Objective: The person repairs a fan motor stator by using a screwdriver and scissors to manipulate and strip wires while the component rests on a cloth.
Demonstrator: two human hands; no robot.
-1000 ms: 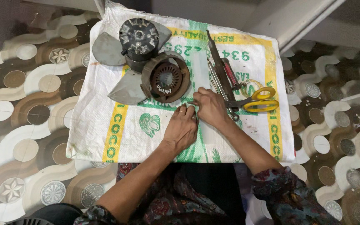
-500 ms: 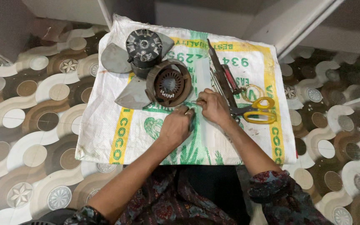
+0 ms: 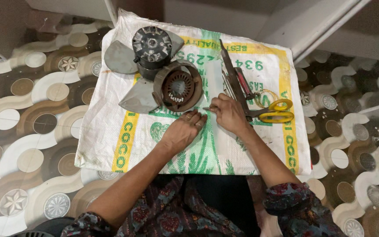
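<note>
A white woven sack (image 3: 110,131) with green and yellow print lies spread on the floor. My left hand (image 3: 181,131) rests on it, fingers pointing up toward a round brown motor housing (image 3: 178,86) with copper windings. My right hand (image 3: 229,113) sits just right of the left one and pinches a thin metal tool (image 3: 208,108) whose tip points left, between both hands. Behind the housing stands a dark fan motor (image 3: 151,46) with grey blades (image 3: 119,58).
Yellow-handled scissors (image 3: 273,112) and several long hand tools (image 3: 233,79) lie on the sack right of my right hand. Patterned brown and white floor tiles (image 3: 27,114) surround the sack. A white frame edge (image 3: 325,26) runs along the back right.
The camera view has shifted and drawn nearer. Both hands stay close together below the motor housing, the right hand still on the thin tool.
</note>
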